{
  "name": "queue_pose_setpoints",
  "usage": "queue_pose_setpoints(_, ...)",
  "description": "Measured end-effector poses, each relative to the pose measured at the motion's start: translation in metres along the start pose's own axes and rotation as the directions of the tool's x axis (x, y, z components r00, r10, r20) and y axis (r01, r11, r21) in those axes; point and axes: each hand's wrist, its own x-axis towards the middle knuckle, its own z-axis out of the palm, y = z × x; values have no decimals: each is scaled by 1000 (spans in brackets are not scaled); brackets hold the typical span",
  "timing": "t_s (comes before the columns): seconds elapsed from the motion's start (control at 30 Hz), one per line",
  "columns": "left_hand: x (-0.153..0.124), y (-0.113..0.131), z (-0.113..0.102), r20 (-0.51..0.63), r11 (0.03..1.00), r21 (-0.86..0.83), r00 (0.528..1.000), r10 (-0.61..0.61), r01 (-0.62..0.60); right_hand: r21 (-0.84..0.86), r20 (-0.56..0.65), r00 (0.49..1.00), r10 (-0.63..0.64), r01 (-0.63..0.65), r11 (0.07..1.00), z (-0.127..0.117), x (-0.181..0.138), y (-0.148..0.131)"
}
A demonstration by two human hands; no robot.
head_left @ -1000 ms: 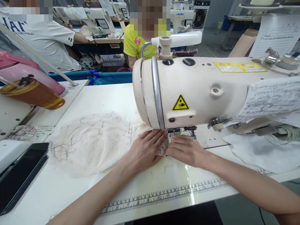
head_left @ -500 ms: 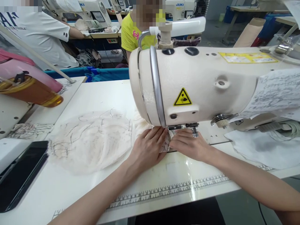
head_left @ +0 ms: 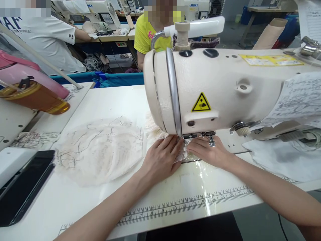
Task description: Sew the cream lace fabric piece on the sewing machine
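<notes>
A piece of pale lace fabric [head_left: 181, 156] lies under the head of a cream sewing machine [head_left: 220, 90], partly hidden by the machine and my hands. My left hand [head_left: 164, 154] rests flat on the lace, fingers stretched toward the needle area and thumb near the fabric's front edge. On the other side my right hand [head_left: 209, 150] is closed at the lace's right edge, fingers pressed together beside the presser foot. Its fingertips are partly covered by the machine's metal fittings [head_left: 212, 139]. The needle itself does not show clearly.
A sheer pale fabric piece [head_left: 100, 154] with loose threads lies left. Further left are a black phone [head_left: 27, 187], an amber cup [head_left: 37, 97] and a pink bottle [head_left: 37, 73]. White cloth [head_left: 283, 157] lies right. A printed ruler [head_left: 185, 204] lines the front edge. Two people sit beyond.
The whole view has shifted slightly. My right hand has slid a little away from me and its fingers reach further under the machine. More lace shows between the hands.
</notes>
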Motion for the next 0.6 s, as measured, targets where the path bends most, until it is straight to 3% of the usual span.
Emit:
queue_pose_setpoints(0.13,-1,0,1,13,1000,-8,1000,0,1,-132,24,999,30,-26,991,-5,1,-2)
queue_pose_setpoints(0.27,-1,-1,2,-84,994,-38,992,99,-103,-162,-3,999,47,-47,986,-6,2,-3)
queue_pose_setpoints(0.37,-2,-1,3,-160,982,-56,973,168,-179,-115,-29,999,14,-17,993,-6,4,-2)
queue_pose_setpoints(0.6,-1,-3,2,-176,990,-47,976,124,-134,185,28,1000,-4,-1,983,2,5,-5)
